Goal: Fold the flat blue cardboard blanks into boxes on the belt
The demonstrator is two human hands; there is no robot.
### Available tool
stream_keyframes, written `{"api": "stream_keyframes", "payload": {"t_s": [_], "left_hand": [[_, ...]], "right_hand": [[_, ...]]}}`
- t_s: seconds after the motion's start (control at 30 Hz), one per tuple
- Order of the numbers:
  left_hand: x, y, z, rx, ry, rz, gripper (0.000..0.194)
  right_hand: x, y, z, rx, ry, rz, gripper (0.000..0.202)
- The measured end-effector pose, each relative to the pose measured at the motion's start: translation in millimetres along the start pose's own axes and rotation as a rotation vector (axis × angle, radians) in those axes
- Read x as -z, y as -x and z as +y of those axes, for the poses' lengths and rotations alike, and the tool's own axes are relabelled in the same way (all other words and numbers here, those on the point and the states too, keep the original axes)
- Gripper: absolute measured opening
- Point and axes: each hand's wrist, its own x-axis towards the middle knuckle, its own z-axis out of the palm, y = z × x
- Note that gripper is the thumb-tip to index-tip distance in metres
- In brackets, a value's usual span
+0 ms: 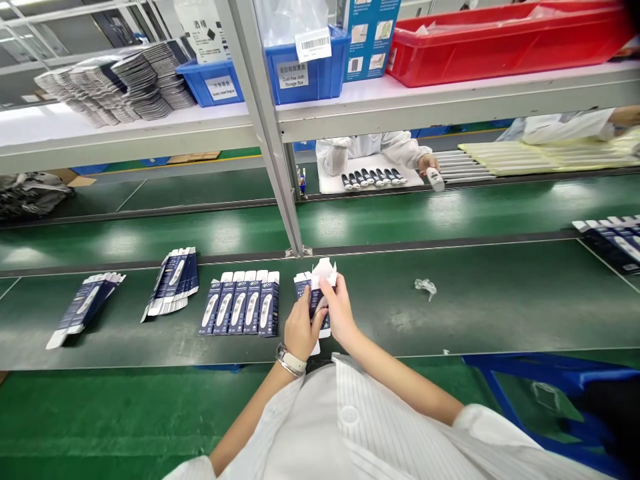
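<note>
A small dark-blue and white carton [325, 272] is held between my two hands above the green bench, its white top flaps standing up. My left hand [301, 327], with a watch at the wrist, closes on the carton's left side. On the right side, the fingers and thumb of my right hand [341, 311] grip it near the top. Part of another carton [301, 283] shows just behind my left fingers. To the left, a row of several cartons [239, 304] with a white device pictured on them lies side by side. Farther left are two stacks of flattened cartons [175, 277] [87, 303].
A crumpled clear plastic piece [425, 287] lies right of my hands. A metal post [270, 133] rises behind the bench, carrying a shelf with blue bins [310, 77] and a red bin [500, 43]. Across the conveyor [400, 217], a co-worker's hand [427, 162] holds a white device. More cartons [613, 241] lie far right.
</note>
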Motion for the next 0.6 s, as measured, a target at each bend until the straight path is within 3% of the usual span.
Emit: {"api": "stream_keyframes", "payload": {"t_s": [0.13,0.3,0.47,0.6], "left_hand": [[-2.3,2,11,0.023,0.201,-0.051,0.062],[8.0,0,22,0.165,0.637,-0.141,0.058],[18.4,-9,34,0.329,1.018,-0.076,0.048],[29.0,-18,47,0.471,1.181,-0.111,0.035]], "right_hand": [[0,5,4,0.060,-0.020,0.063,0.030],[6,9,5,0.154,0.050,0.049,0.023],[12,10,4,0.329,0.132,-0.008,0.034],[16,10,5,0.420,0.134,-0.034,0.038]]}}
